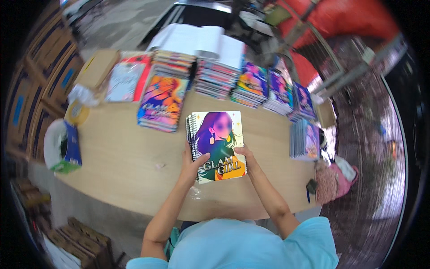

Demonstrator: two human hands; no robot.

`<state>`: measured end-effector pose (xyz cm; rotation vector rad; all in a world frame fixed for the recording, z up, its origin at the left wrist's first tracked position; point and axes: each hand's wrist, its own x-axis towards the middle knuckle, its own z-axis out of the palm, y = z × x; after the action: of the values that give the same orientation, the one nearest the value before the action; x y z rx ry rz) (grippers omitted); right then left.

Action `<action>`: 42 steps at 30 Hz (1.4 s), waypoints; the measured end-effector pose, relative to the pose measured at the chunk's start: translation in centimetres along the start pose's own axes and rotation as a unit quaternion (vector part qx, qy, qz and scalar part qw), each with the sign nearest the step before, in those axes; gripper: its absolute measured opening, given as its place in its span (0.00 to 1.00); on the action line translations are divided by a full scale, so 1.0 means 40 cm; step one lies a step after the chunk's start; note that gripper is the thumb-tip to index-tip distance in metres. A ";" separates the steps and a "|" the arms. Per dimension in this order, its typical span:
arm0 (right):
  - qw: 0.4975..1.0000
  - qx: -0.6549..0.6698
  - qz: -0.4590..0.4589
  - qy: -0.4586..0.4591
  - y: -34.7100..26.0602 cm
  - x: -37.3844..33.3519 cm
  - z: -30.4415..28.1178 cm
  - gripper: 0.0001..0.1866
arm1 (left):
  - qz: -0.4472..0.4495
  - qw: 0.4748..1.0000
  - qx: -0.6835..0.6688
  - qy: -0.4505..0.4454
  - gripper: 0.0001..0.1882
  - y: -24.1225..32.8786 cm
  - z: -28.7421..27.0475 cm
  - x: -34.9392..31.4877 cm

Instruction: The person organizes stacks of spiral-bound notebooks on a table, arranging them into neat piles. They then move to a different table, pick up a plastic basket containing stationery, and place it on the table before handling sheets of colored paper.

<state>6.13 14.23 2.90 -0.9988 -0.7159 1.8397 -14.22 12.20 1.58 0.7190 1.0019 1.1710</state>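
Observation:
A small stack of spiral notebooks (219, 143) is between my two hands over the middle of the table. Its top cover shows a drawn figure with long dark hair, in purple, green and orange on cream, and the wire binding runs down the left side. My left hand (192, 165) grips the bound edge with the thumb on the cover. On the opposite edge, my right hand (249, 158) holds the stack, its thumb also on top. The fingers under the notebooks are hidden. Whether the stack touches the table, I cannot tell.
Along the far side of the wooden table (130, 166) stand several notebook piles, including an orange-purple one (162, 103) and a blue one (304, 140) at the right. Tape (77, 113) and a green-blue box (69, 145) lie left. Cartons (49, 67) rise beyond the left edge.

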 end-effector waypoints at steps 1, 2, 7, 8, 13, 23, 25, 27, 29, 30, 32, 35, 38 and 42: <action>1.000 0.005 -0.012 0.029 0.017 -0.010 -0.015 0.35 | -0.029 0.999 -0.032 -0.026 0.42 -0.016 -0.009 0.015; 0.999 0.009 -0.020 0.043 0.027 -0.017 -0.052 0.34 | -0.010 0.999 -0.037 -0.036 0.40 -0.055 0.001 0.043; 0.996 0.028 0.017 0.083 -0.124 -0.120 -0.433 0.31 | -0.144 0.973 -0.093 -0.155 0.35 -0.242 0.339 0.174; 0.996 0.031 0.000 0.089 -0.143 -0.122 -0.489 0.30 | -0.151 0.970 -0.094 -0.165 0.34 -0.268 0.393 0.198; 0.991 0.075 0.034 0.107 -0.259 -0.121 -0.679 0.21 | -0.186 0.965 -0.075 -0.167 0.29 -0.376 0.588 0.321; 0.926 -0.281 -0.033 0.250 -0.323 -0.053 -0.828 0.23 | -0.176 0.972 -0.060 -0.142 0.24 -0.414 0.695 0.384; 0.904 -0.331 -0.080 0.260 -0.313 -0.066 -0.869 0.23 | -0.196 0.969 -0.053 -0.143 0.25 -0.399 0.726 0.363; 0.851 -0.433 -0.087 0.285 -0.327 -0.060 -0.875 0.29 | -0.181 0.974 -0.003 -0.137 0.25 -0.414 0.724 0.376; 0.740 -0.574 -0.108 0.333 -0.353 -0.068 -0.864 0.35 | -0.229 0.957 -0.012 -0.176 0.22 -0.432 0.751 0.404; 0.683 -0.629 -0.157 0.335 -0.351 -0.046 -0.883 0.38 | -0.162 0.969 0.110 -0.150 0.22 -0.438 0.743 0.430; 0.630 -0.645 -0.202 0.382 -0.338 -0.064 -0.949 0.43 | -0.096 0.962 0.183 -0.177 0.31 -0.404 0.776 0.425; 0.635 -0.606 -0.305 0.368 -0.345 -0.066 -0.800 0.36 | -0.046 0.977 0.205 -0.047 0.51 -0.393 0.672 0.423; 0.653 -0.580 -0.309 0.376 -0.381 -0.113 -0.653 0.33 | -0.016 0.977 0.211 -0.018 0.44 -0.383 0.557 0.377; 0.646 -0.602 -0.355 0.307 -0.365 -0.055 -0.554 0.27 | -0.021 0.966 0.257 0.001 0.38 -0.288 0.374 0.303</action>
<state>32.09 20.04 3.97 -1.6599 -1.6202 0.0596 4.93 21.45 -5.55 1.0974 1.3367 0.8755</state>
